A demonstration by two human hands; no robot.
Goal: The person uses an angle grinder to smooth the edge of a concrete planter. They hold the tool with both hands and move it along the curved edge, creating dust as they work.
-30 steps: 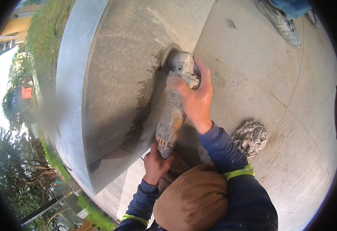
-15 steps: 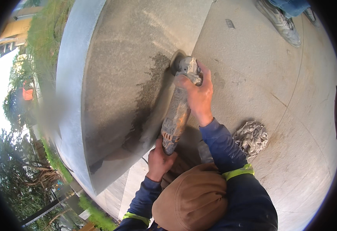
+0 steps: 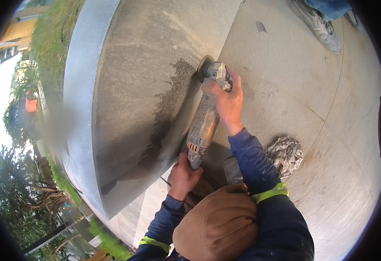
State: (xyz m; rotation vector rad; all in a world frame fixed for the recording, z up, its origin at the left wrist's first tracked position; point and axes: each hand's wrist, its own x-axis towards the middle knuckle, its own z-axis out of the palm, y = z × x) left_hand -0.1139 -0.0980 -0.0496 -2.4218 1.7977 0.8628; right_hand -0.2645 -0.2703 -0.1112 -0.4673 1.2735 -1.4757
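Observation:
Both my hands are wrapped round a dusty angle grinder with an orange and grey body. My right hand grips it near the head, with the thumb across the top. My left hand is closed round the rear end of the body. The round disc at the grinder's head lies against the lower part of the grey concrete wall, close to where it meets the floor. A dark, rough-edged patch runs along the wall's face beside the tool.
A crumpled patterned cloth lies on the concrete floor by my right forearm. Another person's dusty shoe stands at the far right. The wall's pale top edge runs along the left, with plants beyond it.
The grinder and both hands have shifted slightly to the right, and the rear end has moved a little farther from me. The grip of both hands is the same.

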